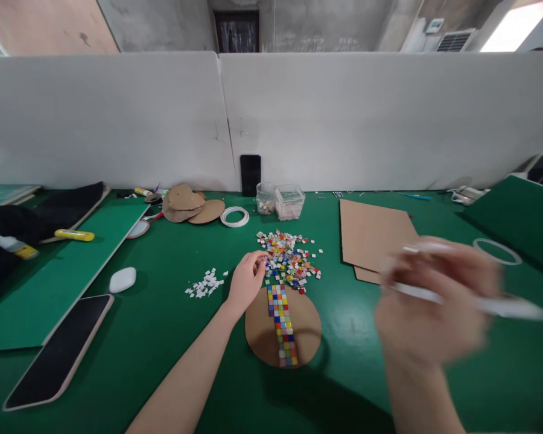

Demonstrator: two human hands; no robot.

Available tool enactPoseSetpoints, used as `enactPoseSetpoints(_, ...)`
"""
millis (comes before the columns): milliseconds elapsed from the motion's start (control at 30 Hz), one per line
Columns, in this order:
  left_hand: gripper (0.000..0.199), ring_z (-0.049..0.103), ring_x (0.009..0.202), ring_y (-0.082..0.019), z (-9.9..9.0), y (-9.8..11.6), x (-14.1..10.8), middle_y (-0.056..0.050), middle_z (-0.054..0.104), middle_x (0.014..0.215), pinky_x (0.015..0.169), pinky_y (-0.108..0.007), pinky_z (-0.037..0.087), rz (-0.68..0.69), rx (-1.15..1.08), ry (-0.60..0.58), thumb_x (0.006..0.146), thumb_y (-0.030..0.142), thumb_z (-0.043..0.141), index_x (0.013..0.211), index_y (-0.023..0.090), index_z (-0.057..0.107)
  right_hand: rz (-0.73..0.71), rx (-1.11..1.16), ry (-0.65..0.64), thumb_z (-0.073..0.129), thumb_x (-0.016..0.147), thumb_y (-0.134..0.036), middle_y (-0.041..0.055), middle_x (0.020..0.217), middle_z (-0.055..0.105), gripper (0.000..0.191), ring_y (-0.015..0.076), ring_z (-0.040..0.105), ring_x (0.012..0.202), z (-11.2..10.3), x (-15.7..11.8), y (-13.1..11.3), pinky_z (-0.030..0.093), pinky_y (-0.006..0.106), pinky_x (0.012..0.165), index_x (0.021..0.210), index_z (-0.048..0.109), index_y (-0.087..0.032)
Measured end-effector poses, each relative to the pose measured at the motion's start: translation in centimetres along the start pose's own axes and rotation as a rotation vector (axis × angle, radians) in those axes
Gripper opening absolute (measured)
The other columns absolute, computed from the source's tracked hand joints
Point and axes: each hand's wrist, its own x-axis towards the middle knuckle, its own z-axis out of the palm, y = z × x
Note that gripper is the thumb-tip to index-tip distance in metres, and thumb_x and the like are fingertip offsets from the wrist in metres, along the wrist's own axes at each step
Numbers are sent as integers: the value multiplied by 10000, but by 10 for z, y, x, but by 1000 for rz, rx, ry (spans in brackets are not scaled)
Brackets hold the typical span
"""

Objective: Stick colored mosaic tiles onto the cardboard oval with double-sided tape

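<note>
My left hand [247,280] is at the left edge of a pile of small coloured mosaic tiles [289,259], its thumb and fingers pinched together on a tile there. Just below lies a round cardboard disc [305,325], with a slanting band of coloured mosaic tiles [283,328] across its middle. My right hand [438,301], smeared by motion, is raised over the right side of the table. Its fingers are closed round a slim white pen-like tube [511,307] with a tapered end; the blur hides its details.
White tile pieces [206,283] lie left of my left arm. Behind stand clear plastic containers [289,202] and a dark phone [250,175]. Cardboard sheets [373,232] lie to the right. Cardboard discs [185,205], a tape ring [234,217], another phone [61,349] and a white case [122,279] are left.
</note>
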Motion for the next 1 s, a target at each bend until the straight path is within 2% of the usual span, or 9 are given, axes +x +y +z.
enactPoseSetpoints(67, 199, 516, 617, -123, 0, 0, 1, -19, 564, 774, 628, -248, 439, -1, 6, -2, 857, 215, 424, 1006, 193, 553, 35, -204, -162, 498, 803, -153, 30, 884, 553, 174, 130, 563, 615, 22, 4, 24, 370, 208, 404, 936, 587, -221)
enactPoseSetpoints(100, 200, 510, 606, -123, -1, 0, 1, -16, 556, 759, 612, -245, 435, -1, 9, -6, 857, 219, 422, 1006, 194, 552, 60, -369, -288, 512, 804, -187, 51, 949, 542, 185, 141, 572, 644, 27, 1, 38, 407, 233, 442, 965, 593, -226)
enactPoseSetpoints(200, 199, 491, 576, -117, -1, 1, 1, -10, 534, 735, 564, -231, 419, -3, 18, -18, 863, 236, 414, 1003, 199, 551, 37, -806, -569, 516, 813, -272, 84, 1014, 521, 276, 156, 556, 640, 25, -15, 76, 449, 292, 525, 1074, 597, -233)
enactPoseSetpoints(300, 199, 484, 567, -111, 0, 3, 1, -11, 529, 746, 547, -225, 411, -7, 36, -31, 873, 254, 409, 1005, 199, 548, 40, -988, -689, 501, 824, -340, 92, 1029, 531, 325, 177, 560, 659, 15, -29, 100, 462, 307, 548, 1110, 591, -216)
enactPoseSetpoints(467, 200, 486, 588, -120, -3, 2, 0, -13, 528, 755, 558, -233, 418, -21, 116, -21, 870, 234, 414, 1017, 198, 545, 66, -1069, -763, 548, 787, -379, 102, 1075, 522, 315, 254, 568, 874, 11, -35, 110, 483, 344, 664, 1038, 622, -203)
enactPoseSetpoints(667, 220, 527, 762, -200, -7, 0, 0, -59, 544, 804, 625, -297, 430, -67, 201, 23, 880, 249, 392, 1012, 176, 553, 164, -1031, -768, 548, 789, -348, 82, 1022, 567, 217, 252, 566, 908, 9, -34, 112, 468, 343, 715, 944, 632, -221)
enactPoseSetpoints(800, 229, 512, 881, -242, -5, 0, -2, -85, 573, 898, 720, -352, 433, -76, 265, -24, 882, 248, 387, 1020, 181, 557, 176, -977, -764, 497, 820, -320, 75, 977, 599, 180, 244, 576, 882, 6, -34, 118, 461, 335, 702, 886, 628, -216)
enactPoseSetpoints(1000, 245, 551, 844, -207, -2, -3, 0, -79, 579, 893, 680, -306, 472, -99, 209, -85, 886, 250, 376, 1017, 176, 568, 137, -926, -704, 395, 865, -306, 85, 884, 636, 250, 244, 584, 846, 4, -30, 123, 455, 349, 728, 852, 622, -202)
